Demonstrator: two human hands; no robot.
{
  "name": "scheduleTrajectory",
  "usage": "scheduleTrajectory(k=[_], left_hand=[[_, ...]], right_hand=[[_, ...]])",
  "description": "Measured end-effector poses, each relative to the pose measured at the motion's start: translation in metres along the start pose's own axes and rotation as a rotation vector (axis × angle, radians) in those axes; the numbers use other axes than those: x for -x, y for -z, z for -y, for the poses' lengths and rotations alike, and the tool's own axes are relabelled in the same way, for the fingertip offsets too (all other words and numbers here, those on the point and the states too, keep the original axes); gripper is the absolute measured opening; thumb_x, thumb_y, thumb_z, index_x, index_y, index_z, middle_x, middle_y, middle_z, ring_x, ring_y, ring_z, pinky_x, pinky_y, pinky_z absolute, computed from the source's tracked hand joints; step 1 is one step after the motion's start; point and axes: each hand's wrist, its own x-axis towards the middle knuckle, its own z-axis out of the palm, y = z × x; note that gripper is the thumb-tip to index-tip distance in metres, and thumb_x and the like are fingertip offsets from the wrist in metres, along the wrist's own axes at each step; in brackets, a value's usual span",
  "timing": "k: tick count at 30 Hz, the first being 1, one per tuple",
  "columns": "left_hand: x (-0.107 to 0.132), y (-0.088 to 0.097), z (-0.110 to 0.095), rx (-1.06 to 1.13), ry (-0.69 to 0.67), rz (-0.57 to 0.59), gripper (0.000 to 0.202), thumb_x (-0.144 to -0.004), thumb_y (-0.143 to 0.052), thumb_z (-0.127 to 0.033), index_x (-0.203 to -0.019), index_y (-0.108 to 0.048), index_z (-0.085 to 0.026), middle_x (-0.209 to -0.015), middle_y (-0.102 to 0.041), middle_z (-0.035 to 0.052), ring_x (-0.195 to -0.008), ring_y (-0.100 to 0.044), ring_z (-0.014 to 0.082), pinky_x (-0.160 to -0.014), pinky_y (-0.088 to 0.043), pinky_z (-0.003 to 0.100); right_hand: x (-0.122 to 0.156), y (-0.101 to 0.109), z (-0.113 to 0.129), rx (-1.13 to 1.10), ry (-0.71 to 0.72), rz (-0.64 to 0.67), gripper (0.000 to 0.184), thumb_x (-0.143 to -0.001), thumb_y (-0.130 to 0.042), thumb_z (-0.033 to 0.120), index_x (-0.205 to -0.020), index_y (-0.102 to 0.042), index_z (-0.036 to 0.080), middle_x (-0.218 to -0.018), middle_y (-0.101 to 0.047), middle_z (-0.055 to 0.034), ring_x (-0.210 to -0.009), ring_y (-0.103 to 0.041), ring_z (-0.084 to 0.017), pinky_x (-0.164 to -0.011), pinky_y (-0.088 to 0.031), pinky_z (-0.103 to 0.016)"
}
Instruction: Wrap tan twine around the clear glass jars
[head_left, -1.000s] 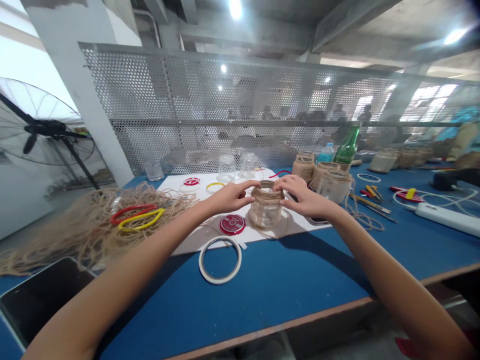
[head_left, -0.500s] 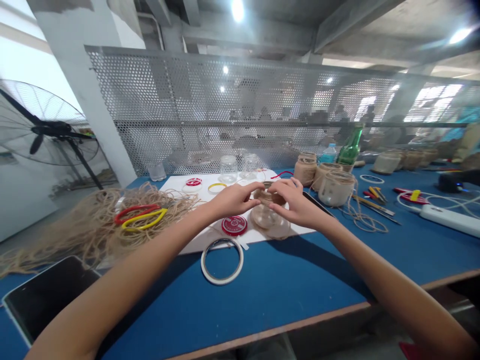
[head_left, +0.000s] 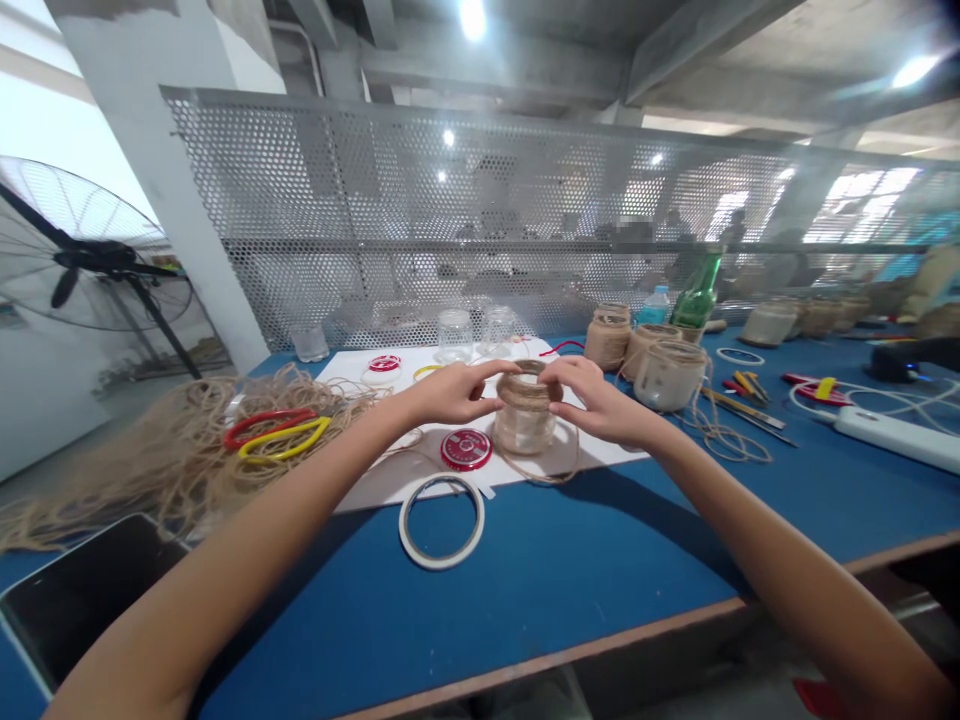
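A clear glass jar stands upright on a white sheet before me, its neck wound with brown twine. My left hand holds the jar's neck from the left, index finger over the rim and thumb against the twine. From the right, my right hand grips the same neck with bent fingers and thumb. A loose strand of twine loops round the jar's base. Just left of the jar lies a red lid, with a roll of white tape nearer me.
On the left are a heap of loose twine, red-handled and yellow-handled scissors and a dark tablet. Twine-wrapped jars and a green bottle stand back right, near a white power strip. A perforated metal screen closes the back.
My hands have drawn slightly apart at the neck, so more of the rim and twine shows. The jar sits a little further left and looks more upright.
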Motion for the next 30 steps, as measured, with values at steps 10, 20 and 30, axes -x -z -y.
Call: scheduleTrajectory(k=[10,20,30], left_hand=[[-0.001,-0.002,0.001,-0.027,0.01,-0.013,0.044,-0.086,-0.045,-0.034,-0.128,-0.041,-0.021,-0.053,-0.046,-0.0056,-0.046,-0.04,0.0095,-0.049,-0.027,0.021],[-0.004,-0.016,-0.024,-0.34,0.106,-0.107,0.042,-0.087,-0.043,-0.041,-0.124,-0.041,-0.021,-0.069,-0.062,0.0026,-0.058,-0.056,0.0163,-0.053,-0.033,0.024],[-0.009,-0.03,-0.043,-0.364,0.191,-0.144,0.041,-0.088,-0.038,-0.047,-0.114,-0.042,-0.015,-0.078,-0.065,0.0078,-0.06,-0.059,0.018,-0.05,-0.033,0.024]], right_hand=[[0.0,-0.001,-0.001,0.008,-0.007,-0.009,0.02,-0.083,-0.047,0.027,-0.102,-0.048,0.022,-0.092,-0.055,-0.0046,-0.1,-0.043,-0.023,-0.091,-0.031,-0.043],[-0.001,-0.011,0.005,0.067,-0.012,-0.086,0.03,-0.08,-0.051,0.032,-0.108,-0.047,0.021,-0.092,-0.056,-0.0055,-0.097,-0.046,-0.024,-0.09,-0.029,-0.043],[-0.004,-0.013,0.008,0.045,-0.001,-0.098,0.027,-0.088,-0.042,0.04,-0.105,-0.048,0.02,-0.091,-0.056,-0.0065,-0.094,-0.046,-0.022,-0.089,-0.03,-0.04]])
